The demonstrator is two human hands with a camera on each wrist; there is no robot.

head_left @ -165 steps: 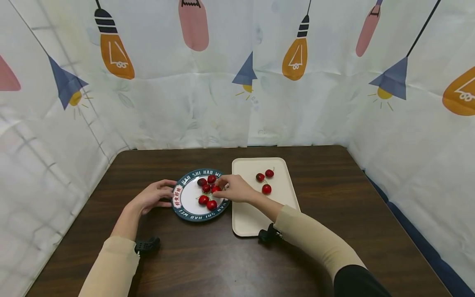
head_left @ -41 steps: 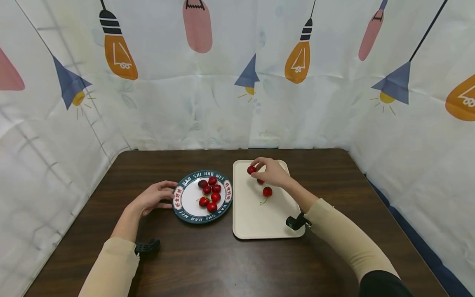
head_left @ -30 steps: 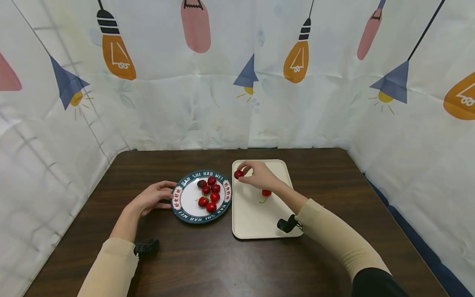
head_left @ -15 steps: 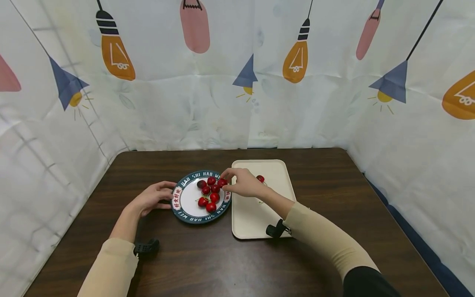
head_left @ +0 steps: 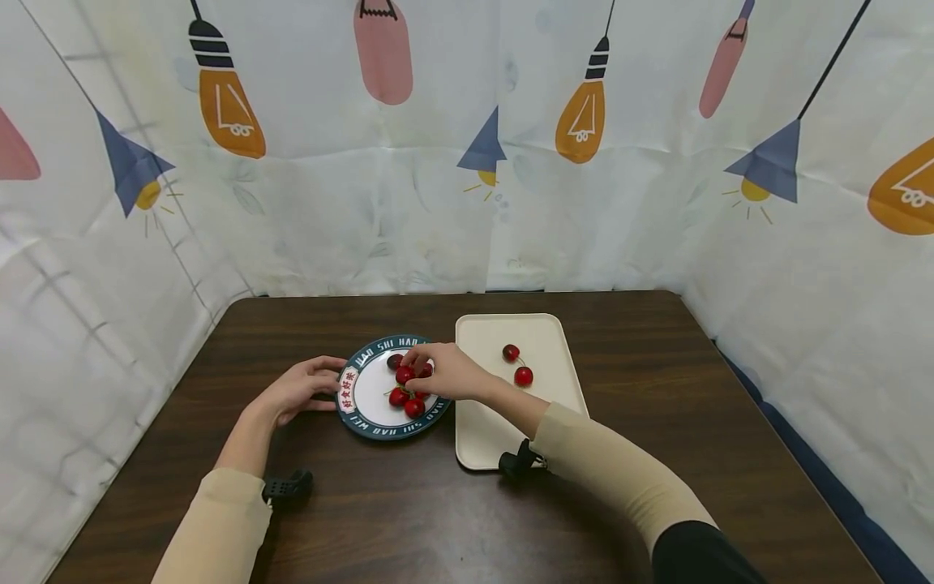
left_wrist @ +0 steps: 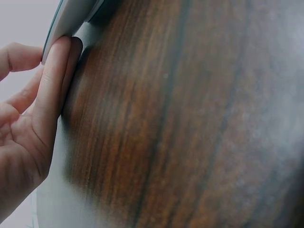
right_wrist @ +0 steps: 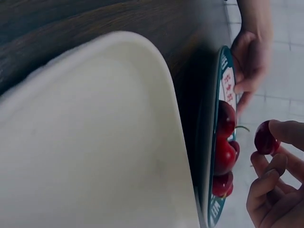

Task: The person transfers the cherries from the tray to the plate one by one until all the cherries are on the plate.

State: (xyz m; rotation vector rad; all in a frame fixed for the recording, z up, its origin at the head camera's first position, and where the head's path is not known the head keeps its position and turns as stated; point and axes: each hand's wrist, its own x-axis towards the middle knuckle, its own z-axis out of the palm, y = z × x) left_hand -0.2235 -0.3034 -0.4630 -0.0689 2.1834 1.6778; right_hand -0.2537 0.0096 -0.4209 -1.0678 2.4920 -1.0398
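We count two hands — a left hand (head_left: 299, 388) and a right hand (head_left: 448, 373). One round plate (head_left: 352, 381), one cream tray (head_left: 496, 422), one dark wooden table (head_left: 642, 381). On the tray lie two cherries (head_left: 522, 375). The cherries on the plate (head_left: 398, 397) number at least five — the right hand hides part of the heap.

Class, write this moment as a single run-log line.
right hand: pinches cherry over plate | left hand: fingers touch plate rim | tray: two cherries remain
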